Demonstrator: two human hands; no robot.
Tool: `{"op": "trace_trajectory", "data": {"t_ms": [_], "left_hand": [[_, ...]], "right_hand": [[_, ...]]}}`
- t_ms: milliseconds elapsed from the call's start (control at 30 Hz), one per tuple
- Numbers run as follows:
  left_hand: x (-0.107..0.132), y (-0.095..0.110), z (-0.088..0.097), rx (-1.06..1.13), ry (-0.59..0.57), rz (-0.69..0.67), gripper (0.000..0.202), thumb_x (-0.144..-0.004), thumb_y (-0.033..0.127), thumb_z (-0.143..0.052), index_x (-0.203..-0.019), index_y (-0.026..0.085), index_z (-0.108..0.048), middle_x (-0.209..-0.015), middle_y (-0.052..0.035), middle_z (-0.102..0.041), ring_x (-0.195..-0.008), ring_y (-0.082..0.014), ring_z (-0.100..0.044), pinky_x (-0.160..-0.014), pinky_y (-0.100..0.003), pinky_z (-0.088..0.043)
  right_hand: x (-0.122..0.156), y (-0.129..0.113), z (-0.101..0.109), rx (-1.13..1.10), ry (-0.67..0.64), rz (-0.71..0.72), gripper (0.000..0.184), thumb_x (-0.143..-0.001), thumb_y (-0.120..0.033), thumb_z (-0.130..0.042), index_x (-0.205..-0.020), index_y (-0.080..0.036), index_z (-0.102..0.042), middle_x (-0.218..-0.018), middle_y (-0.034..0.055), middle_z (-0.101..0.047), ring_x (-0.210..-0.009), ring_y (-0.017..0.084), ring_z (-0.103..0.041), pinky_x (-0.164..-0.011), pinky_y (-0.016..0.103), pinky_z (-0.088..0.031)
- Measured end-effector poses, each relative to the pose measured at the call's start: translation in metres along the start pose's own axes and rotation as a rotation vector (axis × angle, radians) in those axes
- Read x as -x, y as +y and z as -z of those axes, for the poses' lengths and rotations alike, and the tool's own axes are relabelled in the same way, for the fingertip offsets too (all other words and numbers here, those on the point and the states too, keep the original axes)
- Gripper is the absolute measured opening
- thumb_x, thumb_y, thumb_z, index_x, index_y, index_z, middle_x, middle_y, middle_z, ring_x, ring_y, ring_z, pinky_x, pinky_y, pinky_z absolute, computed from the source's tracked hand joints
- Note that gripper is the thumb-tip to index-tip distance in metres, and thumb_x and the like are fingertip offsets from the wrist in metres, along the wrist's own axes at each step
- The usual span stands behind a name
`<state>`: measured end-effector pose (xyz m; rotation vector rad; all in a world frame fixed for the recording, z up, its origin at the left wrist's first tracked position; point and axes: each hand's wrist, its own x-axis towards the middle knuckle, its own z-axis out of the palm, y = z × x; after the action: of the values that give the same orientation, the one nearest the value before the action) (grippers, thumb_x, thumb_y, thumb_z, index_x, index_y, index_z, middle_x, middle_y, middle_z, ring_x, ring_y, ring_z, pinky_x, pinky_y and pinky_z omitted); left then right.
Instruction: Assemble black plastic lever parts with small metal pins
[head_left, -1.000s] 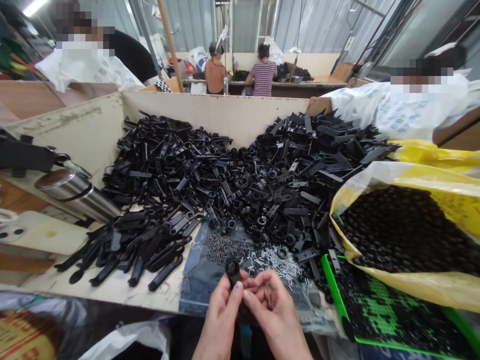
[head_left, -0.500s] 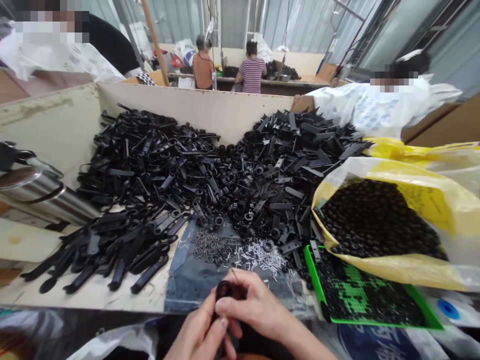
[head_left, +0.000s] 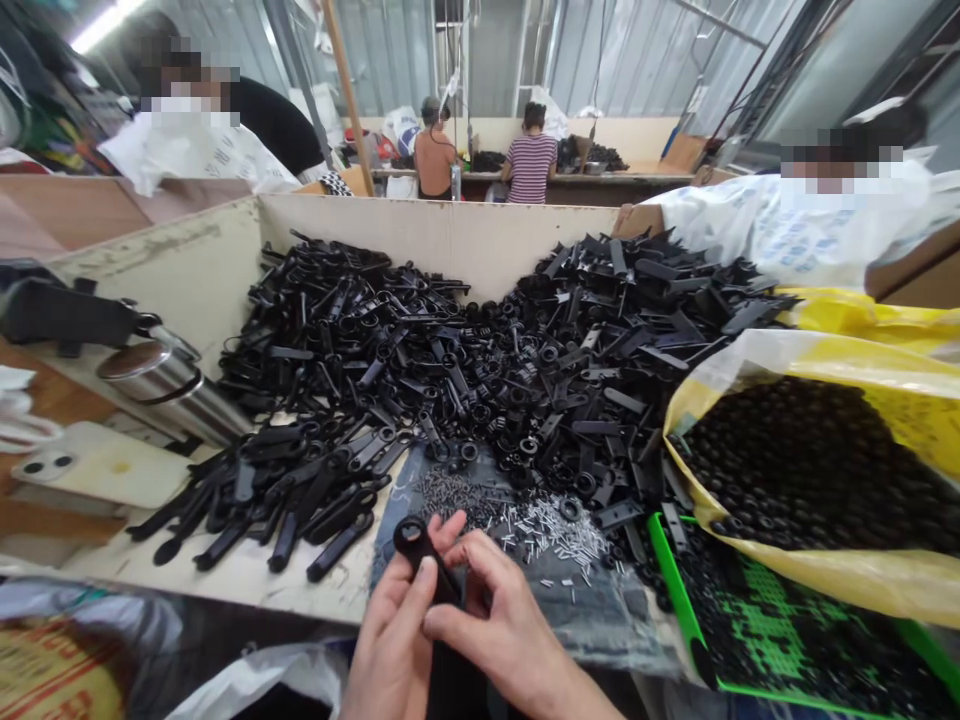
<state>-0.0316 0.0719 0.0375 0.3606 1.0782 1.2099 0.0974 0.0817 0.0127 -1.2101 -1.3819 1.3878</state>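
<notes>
A black plastic handle with a ring at its end [head_left: 412,537] is tilted up between my hands, over the front edge of the bench. My left hand [head_left: 394,625] is closed on it, thumb pressed along its face just below the ring. From the other side my right hand [head_left: 510,620] has its curled fingers and thumb around the handle's lower part; any small piece between them is hidden. Just beyond my fingers, silver pins [head_left: 562,530] and small dark screw-like pieces [head_left: 450,492] lie on a dark cloth [head_left: 600,610].
Heaps of black plastic parts [head_left: 360,330] fill the bench's back. Ring-ended handles [head_left: 277,500] lie left, near a steel flask [head_left: 180,385] and a phone [head_left: 105,465]. At right, a yellow-white sack [head_left: 750,540] of black beads overlaps a green tray [head_left: 679,590]. Several people sit beyond the partition.
The view has swung left, so the scene sits further right. The handle's ring end has risen and turned into fuller view, and my right fingers have shifted from the ring to its lower part.
</notes>
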Motion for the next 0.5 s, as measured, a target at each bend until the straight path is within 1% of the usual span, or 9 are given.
{"op": "trace_trajectory", "data": {"t_ms": [33, 100, 167, 267, 367, 400, 433, 467, 500], "left_hand": [[0.001, -0.002, 0.0, 0.013, 0.004, 0.01, 0.039, -0.076, 0.045, -0.081, -0.11, 0.025, -0.078, -0.137, -0.0078, -0.068, -0.144, -0.0327, -0.042, -0.121, -0.047, -0.031], [0.002, -0.004, 0.003, 0.009, 0.017, 0.002, 0.039, -0.076, 0.044, -0.082, -0.11, 0.025, -0.078, -0.137, -0.0069, -0.068, -0.143, -0.0324, -0.044, -0.121, -0.046, -0.031], [0.004, -0.007, 0.007, 0.004, 0.03, -0.014, 0.035, -0.074, 0.042, -0.084, -0.102, 0.023, -0.08, -0.13, -0.0082, -0.073, -0.139, -0.0338, -0.049, -0.119, -0.046, -0.035], [0.005, -0.015, 0.015, 0.02, 0.03, -0.031, 0.032, -0.07, 0.044, -0.087, -0.09, 0.019, -0.08, -0.112, -0.0126, -0.079, -0.127, -0.0372, -0.06, -0.11, -0.049, -0.045], [0.003, -0.017, 0.022, -0.037, 0.0, -0.061, 0.036, -0.07, 0.049, -0.086, -0.087, 0.017, -0.079, -0.105, -0.0148, -0.08, -0.116, -0.0368, -0.066, -0.105, -0.047, -0.049], [0.001, -0.013, 0.026, -0.078, -0.003, -0.083, 0.037, -0.071, 0.05, -0.084, -0.087, 0.017, -0.079, -0.104, -0.0145, -0.08, -0.112, -0.0356, -0.068, -0.103, -0.044, -0.05], [-0.002, -0.007, 0.03, -0.133, 0.014, -0.119, 0.038, -0.072, 0.052, -0.082, -0.09, 0.018, -0.079, -0.103, -0.0134, -0.08, -0.109, -0.0342, -0.069, -0.1, -0.042, -0.051], [-0.005, 0.003, 0.035, -0.209, 0.055, -0.172, 0.038, -0.074, 0.053, -0.08, -0.092, 0.019, -0.079, -0.1, -0.012, -0.081, -0.105, -0.0329, -0.07, -0.096, -0.04, -0.052], [-0.009, 0.015, 0.04, -0.294, 0.118, -0.233, 0.038, -0.077, 0.055, -0.077, -0.096, 0.022, -0.079, -0.096, -0.01, -0.081, -0.101, -0.032, -0.071, -0.092, -0.038, -0.052]], "right_hand": [[0.0, -0.001, -0.003, 0.017, -0.004, 0.03, 0.016, -0.076, -0.026, -0.077, -0.081, -0.021, -0.063, -0.083, -0.0041, -0.054, -0.063, 0.01, -0.041, -0.056, 0.023, -0.033], [0.0, -0.004, -0.006, 0.04, -0.008, 0.068, 0.018, -0.082, -0.028, -0.073, -0.074, -0.02, -0.06, -0.078, -0.0039, -0.052, -0.062, 0.01, -0.041, -0.056, 0.023, -0.033], [0.001, -0.005, -0.009, 0.048, -0.01, 0.098, 0.024, -0.086, -0.031, -0.069, -0.069, -0.02, -0.059, -0.081, -0.0009, -0.057, -0.064, 0.012, -0.045, -0.057, 0.024, -0.035], [0.007, 0.0, -0.013, 0.052, 0.008, 0.149, 0.029, -0.092, -0.036, -0.064, -0.068, -0.019, -0.059, -0.092, 0.0049, -0.066, -0.067, 0.014, -0.05, -0.057, 0.024, -0.039], [0.01, 0.011, -0.016, 0.096, 0.007, 0.165, 0.031, -0.096, -0.037, -0.059, -0.07, -0.02, -0.062, -0.087, 0.0058, -0.065, -0.069, 0.015, -0.055, -0.057, 0.024, -0.044], [0.009, 0.013, -0.016, 0.119, -0.03, 0.174, 0.025, -0.094, -0.036, -0.06, -0.076, -0.02, -0.067, -0.091, 0.0068, -0.065, -0.074, 0.017, -0.059, -0.061, 0.024, -0.047], [0.008, 0.014, -0.015, 0.148, -0.081, 0.179, 0.016, -0.092, -0.035, -0.063, -0.087, -0.021, -0.071, -0.098, 0.0074, -0.065, -0.078, 0.018, -0.061, -0.064, 0.025, -0.049], [0.006, 0.013, -0.014, 0.179, -0.126, 0.183, 0.018, -0.088, -0.034, -0.067, -0.102, -0.023, -0.073, -0.106, 0.0076, -0.064, -0.078, 0.018, -0.062, -0.064, 0.025, -0.05], [0.002, 0.012, -0.013, 0.211, -0.15, 0.183, 0.033, -0.086, -0.033, -0.068, -0.118, -0.027, -0.07, -0.113, 0.007, -0.062, -0.075, 0.016, -0.061, -0.063, 0.025, -0.051]]}}
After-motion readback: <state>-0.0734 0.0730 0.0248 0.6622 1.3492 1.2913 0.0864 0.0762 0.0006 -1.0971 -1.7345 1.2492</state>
